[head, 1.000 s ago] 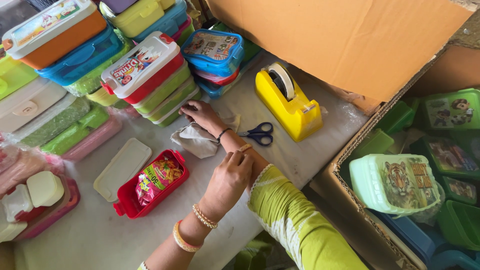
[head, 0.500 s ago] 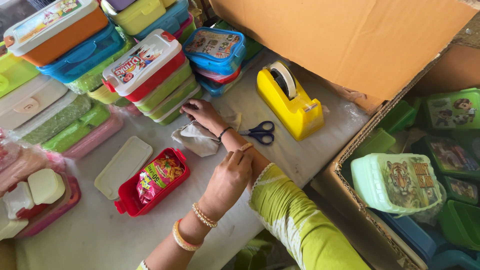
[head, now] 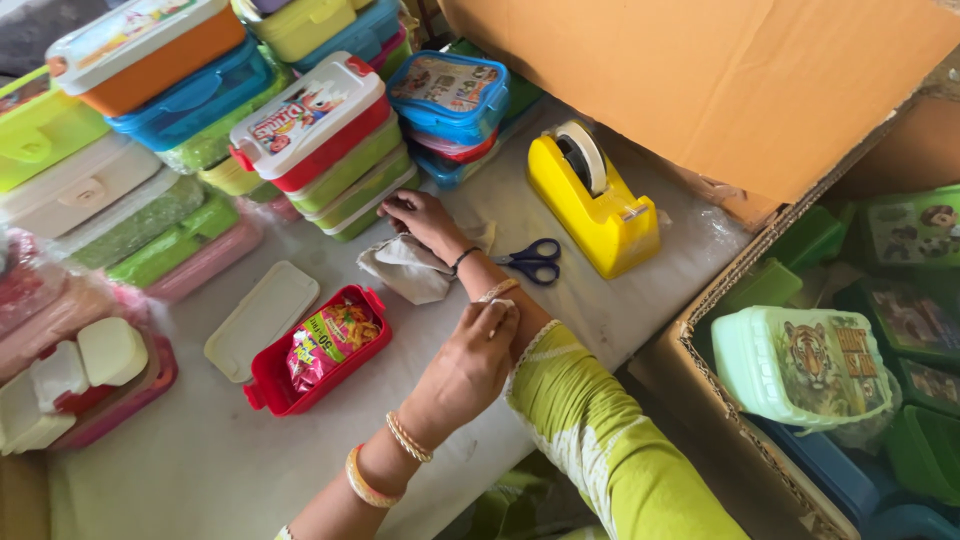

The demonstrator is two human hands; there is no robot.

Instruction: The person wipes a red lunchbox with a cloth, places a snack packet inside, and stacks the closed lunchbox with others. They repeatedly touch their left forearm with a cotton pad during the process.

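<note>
My right hand (head: 420, 215) reaches forward from a green sleeve and lies on a crumpled grey cloth (head: 408, 272), its fingers spread beside a stack of lunch boxes (head: 330, 150). My left hand (head: 470, 365), with bangles at the wrist, is curled around my right forearm just below a bracelet (head: 497, 291). A red lunch box (head: 300, 385) stands open to the left of my arms with a snack packet (head: 325, 340) inside. Its pale lid (head: 262, 318) lies beside it.
A yellow tape dispenser (head: 592, 205) and blue-handled scissors (head: 535, 260) sit right of the cloth. Stacked coloured boxes (head: 120, 150) fill the back left. A cardboard carton (head: 700, 330) at the right holds wrapped boxes, one green with a tiger picture (head: 800, 365).
</note>
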